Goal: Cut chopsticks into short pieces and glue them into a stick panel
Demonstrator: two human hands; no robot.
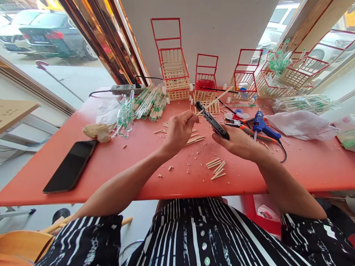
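My left hand [180,131] pinches one end of a thin wooden chopstick [219,98], which slants up to the right. My right hand [241,144] is closed around a long, narrow black hand tool [215,125], perhaps a cutter. The chopstick crosses the tool near its far end; whether the jaws are closed on it I cannot tell. Beneath my hands lie longer cut stick pieces [194,140] and crumbs. Nearer the table edge rests a small pile of short stick pieces [219,167]. Behind the tool is a low stick lattice [212,107].
Small stick carts with red trim [174,74] stand along the wall. Wrapped chopsticks [152,103] lie back left, near a power strip [127,89]. A phone [71,166] is left; pliers [235,122], a blue glue gun [262,125] and a white cloth [302,125] are right.
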